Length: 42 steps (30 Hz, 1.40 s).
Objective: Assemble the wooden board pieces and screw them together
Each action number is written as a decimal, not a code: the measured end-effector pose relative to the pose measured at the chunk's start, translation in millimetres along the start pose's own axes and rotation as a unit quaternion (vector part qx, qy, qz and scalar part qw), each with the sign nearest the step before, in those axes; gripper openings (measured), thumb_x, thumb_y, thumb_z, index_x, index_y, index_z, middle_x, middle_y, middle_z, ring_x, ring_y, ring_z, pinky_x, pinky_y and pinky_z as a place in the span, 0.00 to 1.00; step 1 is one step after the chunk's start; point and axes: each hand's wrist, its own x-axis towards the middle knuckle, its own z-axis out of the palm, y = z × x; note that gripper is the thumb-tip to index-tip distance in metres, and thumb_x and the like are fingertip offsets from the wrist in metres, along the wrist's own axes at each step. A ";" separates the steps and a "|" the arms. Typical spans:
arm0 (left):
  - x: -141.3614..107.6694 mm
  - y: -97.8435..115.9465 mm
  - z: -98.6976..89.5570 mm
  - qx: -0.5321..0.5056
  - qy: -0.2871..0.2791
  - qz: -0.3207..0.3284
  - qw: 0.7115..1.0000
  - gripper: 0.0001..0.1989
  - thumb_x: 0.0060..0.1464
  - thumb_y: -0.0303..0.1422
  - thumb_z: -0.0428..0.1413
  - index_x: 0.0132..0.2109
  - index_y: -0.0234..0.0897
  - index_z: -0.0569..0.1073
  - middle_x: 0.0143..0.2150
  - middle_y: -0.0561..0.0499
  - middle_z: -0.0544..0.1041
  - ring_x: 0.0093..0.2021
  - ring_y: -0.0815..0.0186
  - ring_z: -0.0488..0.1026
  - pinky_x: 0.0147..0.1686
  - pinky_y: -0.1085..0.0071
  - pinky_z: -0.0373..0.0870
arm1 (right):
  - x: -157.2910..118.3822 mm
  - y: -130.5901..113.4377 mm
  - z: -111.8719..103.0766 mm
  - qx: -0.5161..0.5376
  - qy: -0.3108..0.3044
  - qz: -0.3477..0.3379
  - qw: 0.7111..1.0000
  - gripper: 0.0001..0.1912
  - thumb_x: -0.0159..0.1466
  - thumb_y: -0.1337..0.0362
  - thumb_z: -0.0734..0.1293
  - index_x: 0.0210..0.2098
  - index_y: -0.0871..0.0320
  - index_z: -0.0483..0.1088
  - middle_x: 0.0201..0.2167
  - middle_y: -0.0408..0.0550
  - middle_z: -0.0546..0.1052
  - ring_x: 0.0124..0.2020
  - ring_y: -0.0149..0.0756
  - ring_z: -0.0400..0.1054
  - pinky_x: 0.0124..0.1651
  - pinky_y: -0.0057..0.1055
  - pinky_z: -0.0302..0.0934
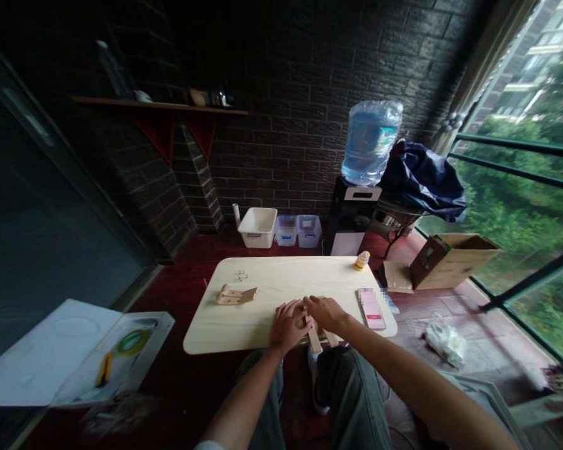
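My left hand (287, 324) rests over a wooden piece near the table's front edge, its fingers bent round it. Beside it, my right hand (323, 312) is closed at the top of the same work, fingers pressed together; what they pinch is too small to make out. A light wooden strip (314, 338) sticks out below the hands toward my knees, with another strip (331, 338) to its right. On the left of the pale table (206, 331) lies a curved wooden part (234, 295). Several small screws (241, 275) stand behind it.
A phone with a pink screen (371, 309) lies at the table's right, and a yellow-capped bottle (361, 260) at the back right. Beyond are plastic bins (258, 239), a water dispenser (351, 215) and a cardboard box (438, 265). An open white case (154, 322) is at left.
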 end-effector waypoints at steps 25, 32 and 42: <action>-1.9 -2.6 -3.4 -0.009 -0.016 -0.005 1.000 0.17 0.55 0.37 0.63 0.53 0.51 0.79 0.65 0.49 0.72 0.67 0.54 0.65 0.69 0.46 0.57 | 4.0 -8.0 0.1 0.001 0.003 0.031 1.000 0.14 0.72 0.64 0.61 0.55 0.59 0.67 0.46 0.61 0.80 0.44 0.45 0.78 0.40 0.31 0.70; -3.1 -2.3 -3.7 -0.011 -0.006 0.000 1.000 0.15 0.56 0.39 0.62 0.51 0.50 0.79 0.65 0.49 0.72 0.67 0.54 0.65 0.69 0.47 0.56 | 0.1 -5.0 -7.2 -0.007 -0.009 -0.018 1.000 0.19 0.69 0.68 0.62 0.59 0.59 0.64 0.52 0.60 0.77 0.45 0.44 0.78 0.43 0.34 0.71; -1.9 -1.0 -3.2 -0.007 -0.003 -0.009 1.000 0.15 0.56 0.38 0.63 0.51 0.53 0.80 0.64 0.50 0.73 0.67 0.54 0.66 0.68 0.48 0.58 | 2.6 2.7 -5.9 0.010 -0.020 0.052 0.998 0.15 0.74 0.60 0.58 0.55 0.61 0.66 0.46 0.62 0.80 0.46 0.47 0.78 0.43 0.36 0.71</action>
